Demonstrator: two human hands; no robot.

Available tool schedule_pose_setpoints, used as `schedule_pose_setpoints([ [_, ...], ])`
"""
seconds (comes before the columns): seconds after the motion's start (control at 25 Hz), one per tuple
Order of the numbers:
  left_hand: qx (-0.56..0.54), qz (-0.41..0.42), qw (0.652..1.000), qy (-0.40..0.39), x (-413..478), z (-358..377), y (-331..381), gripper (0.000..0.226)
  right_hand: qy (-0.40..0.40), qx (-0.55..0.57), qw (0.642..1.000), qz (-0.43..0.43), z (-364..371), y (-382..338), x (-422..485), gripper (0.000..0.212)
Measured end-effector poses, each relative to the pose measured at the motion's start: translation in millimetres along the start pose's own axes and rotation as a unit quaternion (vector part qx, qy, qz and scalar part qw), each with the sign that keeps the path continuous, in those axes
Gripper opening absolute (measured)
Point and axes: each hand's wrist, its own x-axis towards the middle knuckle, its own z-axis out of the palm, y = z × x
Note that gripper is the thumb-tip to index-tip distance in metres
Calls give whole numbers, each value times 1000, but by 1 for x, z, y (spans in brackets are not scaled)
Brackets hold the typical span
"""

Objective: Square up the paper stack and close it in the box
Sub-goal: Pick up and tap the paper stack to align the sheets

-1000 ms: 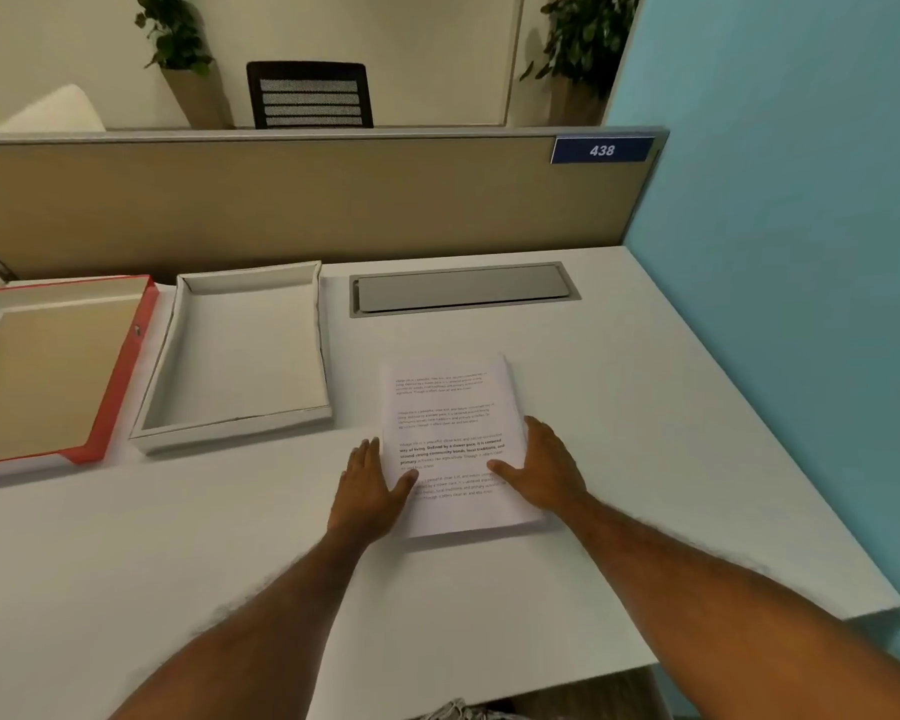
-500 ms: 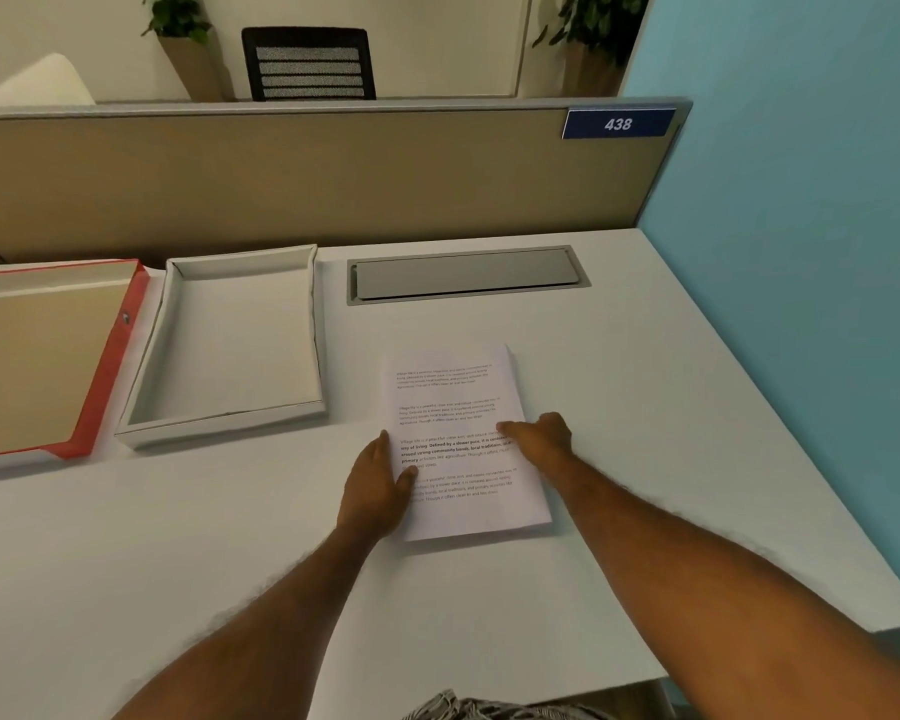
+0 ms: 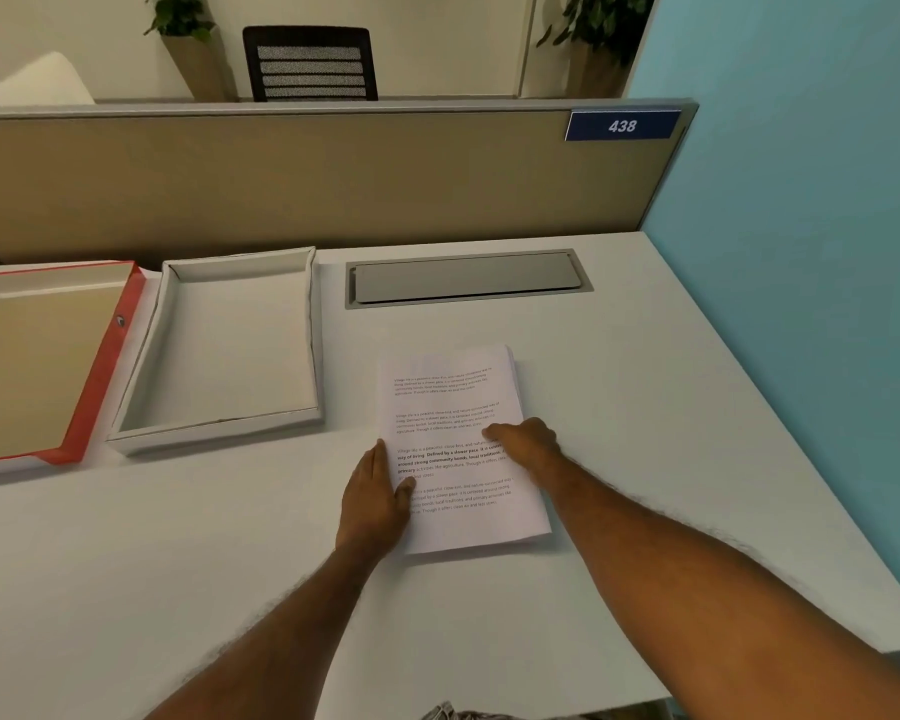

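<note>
Two bare forearms reach in from the near edge across the white surface (image 3: 645,407); the left hand (image 3: 372,493) lies flat and open against the left edge of the paper stack (image 3: 458,449), its fingers extended along that edge and its thumb resting on the top sheet; the right hand (image 3: 526,441) rests on the right side of the stack with its fingers loosely curled over the printed page, pressing down rather than gripping anything; the stack lies on the surface in front of the person, slightly rotated, with a few lower sheets showing past the right and far edges, so it is not quite squared; its top sheet carries several blocks of small printed text; to the left and a little farther off, well apart from the paper, sits the white box tray (image 3: 219,356), open and with nothing inside; just beside it on the left lies the red-edged lid (image 3: 100,366), turned inside up, its left part cut off by the frame; farther back, a grey cable hatch (image 3: 468,278) is set flush in the surface; behind it rises a beige partition (image 3: 281,179) bearing a blue plate marked 438 (image 3: 622,126); a teal wall (image 3: 801,226) closes the right side; beyond the partition stand a dark chair (image 3: 310,65) and potted plants (image 3: 183,23).
</note>
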Motion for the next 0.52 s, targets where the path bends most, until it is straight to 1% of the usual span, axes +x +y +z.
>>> schedule_pose_setpoints([
  [0.04, -3, 0, 1000, -1, 0, 0, 0, 73, 16, -2, 1000, -4, 2, 0, -1, 64],
  [0.12, -4, -4, 1000, -4, -1, 0, 1, 73, 26, 47, 998, -26, 5, 1, 0, 52],
  [0.2, -3, -4, 1000, -1, -1, 1, 1, 74, -4, 139, 990, -25, 2, 3, 2, 39],
  [0.24, 0, -4, 1000, 4, -1, 0, 0, 74, -22, 178, 984, -15, -1, 5, 3, 36],
  [0.32, -17, -20, 1000, 11, 5, -2, 1, 75, -52, 218, 975, 0, -5, 9, 3, 35],
  [0.36, -52, -43, 998, 12, 12, -5, 4, 72, -63, 226, 972, -2, -6, 11, 4, 36],
  [0.4, -111, -79, 991, 12, 21, -8, 9, 66, -71, 232, 970, -11, -6, 12, 3, 36],
  [0.48, -231, -158, 960, 7, 40, -15, 16, 54, -74, 245, 966, -40, -5, 15, 2, 40],
  [0.52, -257, -189, 948, -5, 49, -19, 18, 57, -72, 247, 965, -59, -4, 17, 1, 43],
])
